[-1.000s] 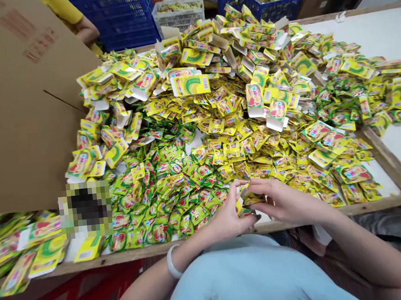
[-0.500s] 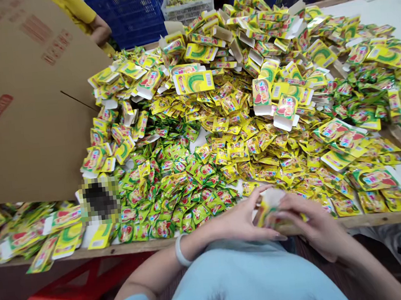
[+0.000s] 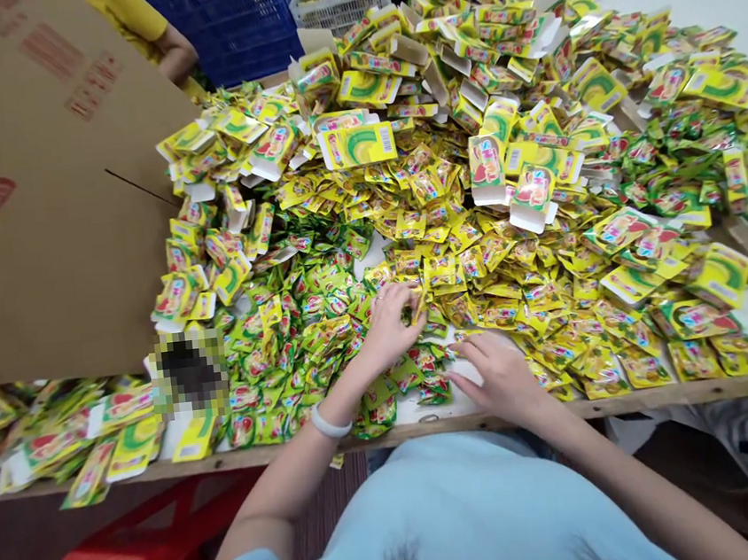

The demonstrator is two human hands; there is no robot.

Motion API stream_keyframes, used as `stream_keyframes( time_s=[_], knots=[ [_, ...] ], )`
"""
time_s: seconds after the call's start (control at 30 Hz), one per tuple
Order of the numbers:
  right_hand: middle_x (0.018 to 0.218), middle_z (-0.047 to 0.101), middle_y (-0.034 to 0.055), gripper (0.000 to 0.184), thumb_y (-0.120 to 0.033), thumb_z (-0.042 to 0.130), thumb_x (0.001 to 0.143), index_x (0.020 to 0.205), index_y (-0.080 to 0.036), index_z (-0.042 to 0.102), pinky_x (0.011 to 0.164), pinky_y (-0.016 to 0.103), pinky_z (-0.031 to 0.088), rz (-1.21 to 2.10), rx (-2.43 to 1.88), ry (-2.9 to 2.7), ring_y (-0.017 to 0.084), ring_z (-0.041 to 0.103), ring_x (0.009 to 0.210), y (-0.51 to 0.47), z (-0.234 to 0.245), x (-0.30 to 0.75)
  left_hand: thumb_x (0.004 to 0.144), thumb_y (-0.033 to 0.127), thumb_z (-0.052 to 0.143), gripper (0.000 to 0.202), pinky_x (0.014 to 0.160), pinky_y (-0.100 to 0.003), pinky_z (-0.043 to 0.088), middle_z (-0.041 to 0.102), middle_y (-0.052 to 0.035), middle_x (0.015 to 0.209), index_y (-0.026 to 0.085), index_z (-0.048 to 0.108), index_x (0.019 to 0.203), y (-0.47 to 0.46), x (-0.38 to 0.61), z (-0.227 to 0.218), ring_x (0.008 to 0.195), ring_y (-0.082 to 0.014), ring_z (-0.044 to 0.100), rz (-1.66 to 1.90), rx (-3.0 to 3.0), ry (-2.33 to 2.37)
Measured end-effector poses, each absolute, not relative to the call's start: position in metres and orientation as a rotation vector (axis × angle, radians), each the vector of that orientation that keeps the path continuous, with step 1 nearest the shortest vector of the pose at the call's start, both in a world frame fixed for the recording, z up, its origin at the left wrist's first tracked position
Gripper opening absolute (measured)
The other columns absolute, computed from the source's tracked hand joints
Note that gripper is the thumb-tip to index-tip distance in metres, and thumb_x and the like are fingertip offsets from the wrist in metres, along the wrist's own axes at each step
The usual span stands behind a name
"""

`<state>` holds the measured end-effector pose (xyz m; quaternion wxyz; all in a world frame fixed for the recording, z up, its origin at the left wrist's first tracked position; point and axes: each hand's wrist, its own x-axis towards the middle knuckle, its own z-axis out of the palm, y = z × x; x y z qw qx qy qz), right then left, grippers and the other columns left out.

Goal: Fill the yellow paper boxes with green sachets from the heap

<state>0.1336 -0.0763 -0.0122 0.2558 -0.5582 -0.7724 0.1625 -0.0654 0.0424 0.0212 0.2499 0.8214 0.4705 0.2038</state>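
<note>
My left hand, with a white band on its wrist, reaches into the middle of the pile. Its fingers are closed on a yellow sachet at the border between green and yellow sachets. To its right and nearer the table edge is my right hand, thumb and fingers apart, their tips close beside some green sachets. Whether they touch is hard to tell. Yellow sachets spread right of my hands. A small yellow carton lies on the far right sachets.
A heap of small printed cartons, several with open flaps, rises at the back. On the left stands a big brown cardboard box. A wooden rim edges the table. Behind are blue crates and a person's yellow sleeve.
Both hands have moved forward off the small carton they held at the table edge, the left hand into the sachets. A carton now lies on the sachets at the right.
</note>
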Motion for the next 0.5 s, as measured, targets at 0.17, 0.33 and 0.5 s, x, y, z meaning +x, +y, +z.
stream_keyframes(
  time_s=[0.17, 0.33, 0.5],
  knots=[
    [0.093, 0.063, 0.0098, 0.013, -0.033, 0.063, 0.091, 0.091, -0.020, 0.063, 0.071, 0.036, 0.050, 0.616, -1.528, -2.018, 0.026, 0.059, 0.087, -0.049, -0.004, 0.089, 0.087, 0.028, 0.062, 0.030, 0.077, -0.031, 0.051, 0.063, -0.0022, 0.090, 0.020, 0.046, 0.112, 0.040, -0.089, 0.029, 0.084, -0.0187, 0.067, 0.853, 1.584, 1.126],
    [0.086, 0.062, 0.0043, 0.009, -0.023, 0.057, 0.092, 0.084, -0.023, 0.060, 0.069, 0.030, 0.049, 0.778, -1.337, -1.808, 0.019, 0.059, 0.079, -0.043, 0.026, 0.112, 0.082, 0.053, 0.070, 0.071, 0.077, -0.036, 0.057, 0.067, -0.0116, 0.115, 0.022, 0.039, 0.139, 0.025, -0.099, 0.042, 0.082, -0.0213, 0.071, 0.730, 1.178, 0.911],
    [0.087, 0.056, 0.0029, 0.016, -0.035, 0.064, 0.090, 0.084, -0.022, 0.057, 0.062, 0.025, 0.046, 1.012, -1.168, -1.483, 0.017, 0.055, 0.079, -0.031, 0.045, 0.129, 0.084, 0.079, 0.045, 0.080, 0.082, -0.040, 0.057, 0.070, -0.0149, 0.111, 0.017, 0.050, 0.136, 0.010, -0.083, 0.049, 0.099, -0.0280, 0.068, 0.641, 1.053, 0.856]
  ],
)
